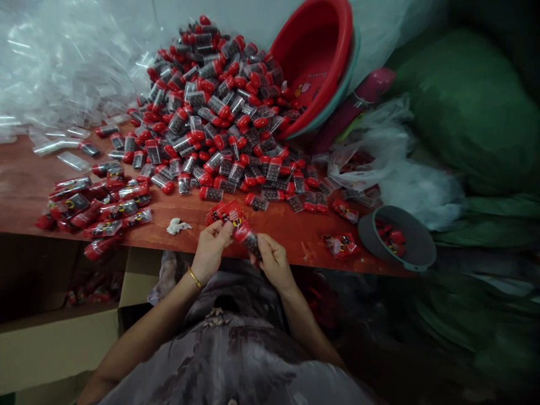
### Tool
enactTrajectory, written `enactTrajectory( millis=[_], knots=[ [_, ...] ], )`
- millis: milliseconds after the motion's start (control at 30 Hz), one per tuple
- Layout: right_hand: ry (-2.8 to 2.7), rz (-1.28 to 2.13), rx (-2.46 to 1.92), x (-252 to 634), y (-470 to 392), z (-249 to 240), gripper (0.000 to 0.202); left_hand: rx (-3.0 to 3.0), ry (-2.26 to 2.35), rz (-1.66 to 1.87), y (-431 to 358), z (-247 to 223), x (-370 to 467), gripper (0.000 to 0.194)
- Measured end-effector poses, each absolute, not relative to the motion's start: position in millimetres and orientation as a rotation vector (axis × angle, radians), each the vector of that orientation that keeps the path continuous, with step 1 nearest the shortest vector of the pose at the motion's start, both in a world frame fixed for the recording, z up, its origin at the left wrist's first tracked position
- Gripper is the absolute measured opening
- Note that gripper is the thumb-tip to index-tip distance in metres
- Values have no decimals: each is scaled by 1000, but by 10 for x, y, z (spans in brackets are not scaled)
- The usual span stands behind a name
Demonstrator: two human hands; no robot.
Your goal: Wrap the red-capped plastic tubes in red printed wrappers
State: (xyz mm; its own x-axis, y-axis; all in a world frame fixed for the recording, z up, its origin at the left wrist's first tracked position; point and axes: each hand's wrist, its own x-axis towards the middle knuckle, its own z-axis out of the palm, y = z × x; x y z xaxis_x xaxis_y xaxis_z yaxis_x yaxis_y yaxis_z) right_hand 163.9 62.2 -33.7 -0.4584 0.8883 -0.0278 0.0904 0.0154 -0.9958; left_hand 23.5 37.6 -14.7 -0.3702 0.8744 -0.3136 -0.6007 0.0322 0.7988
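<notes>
Close to the table's front edge, my left hand (212, 250) pinches the red printed end of a small red packet (241, 229). My right hand (274, 261) grips its other end, where a clear part with dark contents shows. Both hands are closed on this one packet; the fingertips partly cover it. Just behind my left fingers lie flat red printed pieces (219, 211). Beyond them rises a large heap of small clear tubes (202, 124) with red caps and dark contents. A crumpled white scrap (178, 226) lies left of my left hand.
Finished-looking red packets (101, 208) are piled at the left edge above an open cardboard box (63, 337). Loose clear tubes (73, 160) lie farther back. A red basin (312, 67) leans behind the heap. At right stand a grey round container (396, 239) and plastic bags (371, 152).
</notes>
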Motion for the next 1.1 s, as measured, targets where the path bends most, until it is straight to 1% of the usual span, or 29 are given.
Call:
enactTrajectory(
  millis=[167, 367, 433, 533, 600, 733, 767, 933, 1100],
  knots=[
    [-1645, 1472, -1003, 1601, 614, -368, 35, 335, 1135, 1499, 385, -163, 292, 41],
    [-1504, 1191, -1151, 1496, 524, -498, 31, 342, 1129, 1459, 395, -258, 387, 38],
    [-1479, 1236, -1152, 1450, 492, -505, 32, 380, 1106, 1461, 390, -281, 407, 40],
    [-1382, 1442, -1156, 1392, 472, -487, 34, 483, 1090, 1408, 368, -296, 428, 44],
    [-1310, 1474, -1207, 1370, 478, -477, 35, 536, 1119, 1360, 346, -293, 446, 43],
    [-1348, 1101, -1260, 1376, 510, -491, 30, 578, 1225, 1437, 310, -280, 497, 41],
    [-1347, 1051, -1259, 1379, 516, -498, 30, 577, 1228, 1464, 305, -285, 510, 41],
    [-1294, 1117, -1287, 1342, 501, -512, 31, 526, 1211, 1450, 296, -325, 557, 44],
    [-1365, 871, -1254, 1280, 485, -490, 25, 540, 1336, 1494, 295, -265, 564, 42]
  ],
)
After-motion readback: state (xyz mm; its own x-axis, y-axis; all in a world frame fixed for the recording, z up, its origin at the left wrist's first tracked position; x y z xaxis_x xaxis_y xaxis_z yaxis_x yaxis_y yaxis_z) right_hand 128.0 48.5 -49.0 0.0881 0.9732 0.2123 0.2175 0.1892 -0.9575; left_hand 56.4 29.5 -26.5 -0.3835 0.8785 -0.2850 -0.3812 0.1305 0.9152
